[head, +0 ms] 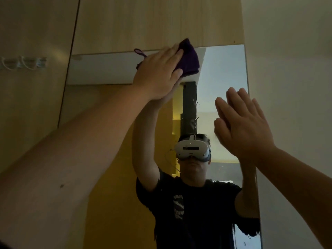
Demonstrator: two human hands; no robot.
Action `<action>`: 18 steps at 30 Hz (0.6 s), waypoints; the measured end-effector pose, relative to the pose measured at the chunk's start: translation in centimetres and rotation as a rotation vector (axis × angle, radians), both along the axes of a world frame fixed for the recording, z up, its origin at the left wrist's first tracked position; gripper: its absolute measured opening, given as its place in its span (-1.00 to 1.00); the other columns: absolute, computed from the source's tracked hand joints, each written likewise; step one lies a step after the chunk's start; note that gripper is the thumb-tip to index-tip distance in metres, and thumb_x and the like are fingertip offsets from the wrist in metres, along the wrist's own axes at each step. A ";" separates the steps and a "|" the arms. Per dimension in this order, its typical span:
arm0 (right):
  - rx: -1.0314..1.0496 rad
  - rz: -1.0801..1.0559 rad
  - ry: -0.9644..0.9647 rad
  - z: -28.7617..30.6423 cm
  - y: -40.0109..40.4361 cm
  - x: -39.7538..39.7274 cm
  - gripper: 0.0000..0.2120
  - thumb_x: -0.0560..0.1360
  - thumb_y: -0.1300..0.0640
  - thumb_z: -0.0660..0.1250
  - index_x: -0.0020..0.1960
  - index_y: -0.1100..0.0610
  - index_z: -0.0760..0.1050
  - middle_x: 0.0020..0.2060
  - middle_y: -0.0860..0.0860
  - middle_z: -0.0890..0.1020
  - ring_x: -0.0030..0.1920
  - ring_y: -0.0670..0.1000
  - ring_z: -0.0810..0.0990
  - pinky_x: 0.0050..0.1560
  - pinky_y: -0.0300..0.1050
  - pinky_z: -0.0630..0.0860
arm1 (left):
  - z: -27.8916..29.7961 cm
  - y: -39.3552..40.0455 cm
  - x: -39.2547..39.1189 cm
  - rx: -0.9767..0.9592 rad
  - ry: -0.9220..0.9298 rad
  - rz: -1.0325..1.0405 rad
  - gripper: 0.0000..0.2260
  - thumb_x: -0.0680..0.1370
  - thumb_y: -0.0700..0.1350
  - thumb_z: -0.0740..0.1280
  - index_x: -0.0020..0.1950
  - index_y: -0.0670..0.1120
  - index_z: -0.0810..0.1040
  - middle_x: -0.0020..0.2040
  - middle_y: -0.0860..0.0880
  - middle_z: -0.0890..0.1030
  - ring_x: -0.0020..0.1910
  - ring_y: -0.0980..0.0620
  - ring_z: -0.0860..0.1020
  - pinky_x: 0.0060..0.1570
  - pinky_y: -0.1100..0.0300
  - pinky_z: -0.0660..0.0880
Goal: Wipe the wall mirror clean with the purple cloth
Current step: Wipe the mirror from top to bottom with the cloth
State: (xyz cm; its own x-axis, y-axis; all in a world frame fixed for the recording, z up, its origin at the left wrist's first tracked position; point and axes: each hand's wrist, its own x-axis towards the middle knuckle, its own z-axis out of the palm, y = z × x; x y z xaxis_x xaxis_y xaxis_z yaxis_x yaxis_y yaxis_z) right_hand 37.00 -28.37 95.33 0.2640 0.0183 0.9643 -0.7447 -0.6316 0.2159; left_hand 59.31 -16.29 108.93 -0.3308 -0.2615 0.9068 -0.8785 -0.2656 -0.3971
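Wall mirror (111, 69), tall, set into a pale wood panel (143, 20); plain wall (291, 69) to its right. Glass runs from a top edge high in the view down out of sight at the bottom. Reflection shows a person in a dark shirt wearing a headset (191, 150), both arms raised.

Step in hand, by my reading: wiping the top band of the glass. To do it well, start along that top edge and work across in overlapping passes, then drop down row by row so loosened dust falls onto unwiped glass. Keep the cloth flat under the palm, pressure even, and carry each pass right to the frame edges. Lower right corner of the mirror shows specks and a smeared patch; that area likely needs firmer rubbing later.

Left hand (158, 72): palm flat, fingers spread over the purple cloth (188, 56), pressing it against the glass right at the top edge, near the middle. Cloth bunched, part of it lapping onto the wood above; a small loop tag (139, 52) sticks out to the left.

Right hand (242, 126): open, fingers straight and close together, holding nothing. It sits at the mirror's right side, apparently braced on the glass, though contact is hard to confirm in this dim view.
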 end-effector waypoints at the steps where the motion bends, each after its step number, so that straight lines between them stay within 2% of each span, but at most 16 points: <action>1: 0.002 0.000 0.004 0.0 0.1 0.0 -0.45 0.63 -0.14 -0.01 0.58 0.01 0.18 0.59 0.13 0.13 0.61 0.18 -0.04 0.53 0.17 -0.03 | -1.5 0.1 0.1 0.008 -0.021 0.000 -0.50 0.69 0.07 -0.01 0.60 -0.10 0.13 0.61 -0.08 0.14 0.58 -0.08 0.11 0.50 -0.07 0.10; 7: 0.012 0.028 0.003 0.0 0.6 -0.1 -0.46 0.61 -0.12 0.00 0.54 0.06 0.24 0.57 0.15 0.17 0.59 0.22 0.01 0.53 0.26 0.08 | -12.3 0.5 1.5 0.036 -0.064 -0.039 -0.48 0.67 0.11 -0.02 0.55 -0.11 0.27 0.56 -0.10 0.28 0.55 -0.09 0.21 0.47 -0.09 0.22; 12: 0.011 0.012 0.009 0.1 0.8 0.0 -0.50 0.61 -0.10 0.01 0.48 0.09 0.28 0.50 0.17 0.24 0.54 0.25 0.12 0.46 0.32 0.23 | -21.6 0.6 1.9 0.058 -0.098 -0.038 -0.52 0.69 0.11 0.03 0.54 -0.09 0.25 0.56 -0.08 0.24 0.55 -0.12 0.21 0.49 -0.11 0.20; 15: 0.019 0.024 0.010 0.2 0.8 -0.1 -0.49 0.61 -0.10 0.02 0.49 0.08 0.27 0.53 0.17 0.22 0.56 0.24 0.07 0.49 0.31 0.19 | -25.8 0.7 2.1 0.079 -0.125 -0.028 -0.53 0.68 0.10 0.12 0.54 -0.08 0.26 0.57 -0.06 0.21 0.56 -0.13 0.20 0.49 -0.11 0.20; 18: 0.038 0.066 0.010 0.1 1.0 -0.3 -0.49 0.62 -0.10 0.03 0.50 0.07 0.26 0.54 0.16 0.22 0.58 0.22 0.05 0.52 0.29 0.13 | -27.6 1.0 2.3 0.075 -0.160 -0.027 -0.55 0.66 0.07 0.23 0.51 -0.07 0.34 0.54 -0.07 0.32 0.52 -0.12 0.29 0.42 -0.10 0.30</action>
